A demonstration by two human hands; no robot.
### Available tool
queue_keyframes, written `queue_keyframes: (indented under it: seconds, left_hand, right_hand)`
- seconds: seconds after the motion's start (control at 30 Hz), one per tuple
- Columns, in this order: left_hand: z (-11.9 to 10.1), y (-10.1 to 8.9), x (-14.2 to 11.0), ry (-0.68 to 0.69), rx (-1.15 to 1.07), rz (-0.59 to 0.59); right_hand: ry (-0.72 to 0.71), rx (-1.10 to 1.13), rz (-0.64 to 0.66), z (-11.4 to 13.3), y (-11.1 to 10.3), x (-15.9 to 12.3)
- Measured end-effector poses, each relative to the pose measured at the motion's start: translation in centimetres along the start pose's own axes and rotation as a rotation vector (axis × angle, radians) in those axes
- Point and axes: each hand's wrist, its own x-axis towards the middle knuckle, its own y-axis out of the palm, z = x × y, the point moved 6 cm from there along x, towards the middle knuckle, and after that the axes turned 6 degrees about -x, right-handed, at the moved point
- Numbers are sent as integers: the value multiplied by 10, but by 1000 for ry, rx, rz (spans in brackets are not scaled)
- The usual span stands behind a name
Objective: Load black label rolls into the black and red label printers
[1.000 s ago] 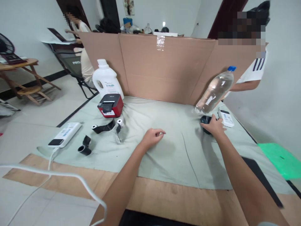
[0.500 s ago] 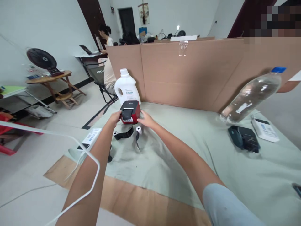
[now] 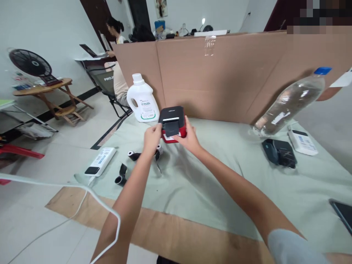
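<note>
A small red and black label printer point(image 3: 172, 121) is lifted above the pale green cloth point(image 3: 209, 176), held between both my hands. My left hand point(image 3: 151, 138) grips its left side and my right hand point(image 3: 188, 138) grips its right side and front. Below the printer lie paper rolls with black tape point(image 3: 133, 155), another roll point(image 3: 158, 149) partly hidden by my left hand, and a curled black strip point(image 3: 121, 175).
A white detergent jug point(image 3: 143, 99) stands by the cardboard screen point(image 3: 220, 73). A clear water bottle point(image 3: 288, 104) leans at the right, with a black device point(image 3: 279, 152) and a white box point(image 3: 302, 141) below it. A white power strip point(image 3: 99, 161) lies left. A seated person point(image 3: 118, 69) is behind.
My right hand left the black device at the right; both hands went to the red printer, took hold of it and raised it off the cloth toward the middle.
</note>
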Motion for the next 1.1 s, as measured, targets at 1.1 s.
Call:
queue_keyframes:
  seconds: [1.1]
  left_hand:
    - [-15,125,-81,-54,-85,587]
  right_hand:
    - [78,39,-167,-117,-59,-140]
